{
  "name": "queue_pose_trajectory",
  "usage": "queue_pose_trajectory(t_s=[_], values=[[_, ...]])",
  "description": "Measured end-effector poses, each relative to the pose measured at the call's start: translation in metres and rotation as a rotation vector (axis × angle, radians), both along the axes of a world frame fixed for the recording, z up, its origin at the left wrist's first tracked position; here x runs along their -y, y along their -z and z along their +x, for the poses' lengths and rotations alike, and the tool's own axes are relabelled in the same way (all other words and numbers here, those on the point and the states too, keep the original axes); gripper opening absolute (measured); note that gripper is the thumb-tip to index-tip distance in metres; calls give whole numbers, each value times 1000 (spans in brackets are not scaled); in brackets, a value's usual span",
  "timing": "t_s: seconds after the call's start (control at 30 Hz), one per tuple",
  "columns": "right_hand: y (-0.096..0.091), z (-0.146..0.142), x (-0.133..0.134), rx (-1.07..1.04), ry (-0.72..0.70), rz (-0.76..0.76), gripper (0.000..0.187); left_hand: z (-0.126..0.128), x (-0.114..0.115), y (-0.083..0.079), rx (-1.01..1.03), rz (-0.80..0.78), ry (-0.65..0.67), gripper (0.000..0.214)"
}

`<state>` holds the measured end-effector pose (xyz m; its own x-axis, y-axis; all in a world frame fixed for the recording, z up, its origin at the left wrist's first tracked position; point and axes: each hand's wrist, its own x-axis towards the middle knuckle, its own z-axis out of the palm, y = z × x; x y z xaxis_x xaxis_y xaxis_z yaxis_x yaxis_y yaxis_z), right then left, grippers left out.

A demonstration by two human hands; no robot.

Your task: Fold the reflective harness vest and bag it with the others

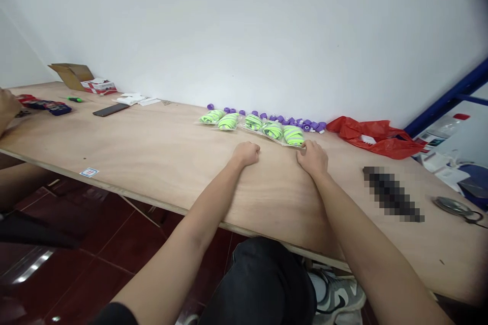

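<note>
Both my hands rest on a plywood table [152, 162]. My left hand [247, 153] is curled into a loose fist with nothing in it, a little short of a row of clear packets holding green rolls [253, 123]. My right hand [313, 157] lies on the board with its fingers bent, and the fingertips touch the corner of the nearest green packet [293, 135]. Behind the packets, several small purple wheels [301, 123] line the wall.
A crumpled red plastic bag [377, 137] lies right of the packets. Farther right are a blurred dark object [392, 194] and a round metal thing [453, 206]. At far left sit a black phone [111, 109], a cardboard box [72, 75], papers and another person's hand [7, 106].
</note>
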<state>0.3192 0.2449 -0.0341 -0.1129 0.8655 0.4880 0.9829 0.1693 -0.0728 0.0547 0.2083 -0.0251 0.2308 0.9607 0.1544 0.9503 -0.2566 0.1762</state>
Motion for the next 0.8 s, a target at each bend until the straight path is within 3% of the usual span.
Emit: queue_pose_trajectory(t_s=[0.07, 0.2, 0.33, 0.63, 0.8], values=[[0, -1, -3, 72, -30, -6, 27, 1, 0, 0, -2, 2, 11, 28], [2, -1, -5, 137, -48, -21, 25, 4, 3, -1, 0, 13, 46, 29], [4, -1, -7, 125, -30, -12, 32, 14, 7, -1, 16, 23, 110, 28], [5, -1, -15, 89, -6, -24, 30, 49, 15, 1, 60, 17, 241, 26], [7, -1, -13, -12, 46, 43, 28, 65, 19, 0, 144, 14, 265, 24]])
